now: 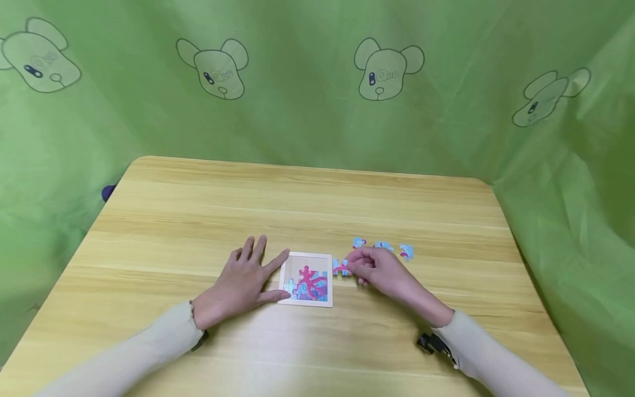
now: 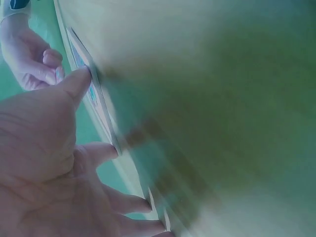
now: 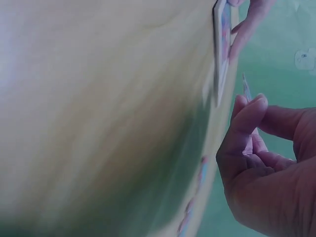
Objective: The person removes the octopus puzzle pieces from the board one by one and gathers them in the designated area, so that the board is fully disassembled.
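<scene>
A square white puzzle frame (image 1: 306, 302) lies on the table, its lower and right part filled with joined pink and blue jigsaw pieces (image 1: 313, 285). My left hand (image 1: 243, 281) rests at its left side with spread fingers, the thumb and index fingertip touching the border. Just right of the frame, my right hand (image 1: 379, 270) pinches a pink and blue puzzle piece (image 1: 340, 268) between thumb and fingers. In the right wrist view that puzzle piece (image 3: 246, 88) shows edge-on, raised off the table. The upper left of the frame shows its bare backing.
Several loose puzzle pieces (image 1: 407, 252) lie beyond and to the right of my right hand, some partly hidden by it. The wooden table (image 1: 198, 204) has rounded far corners. Green curtain (image 1: 307, 110) with bear-head drawings hangs behind it and at both sides.
</scene>
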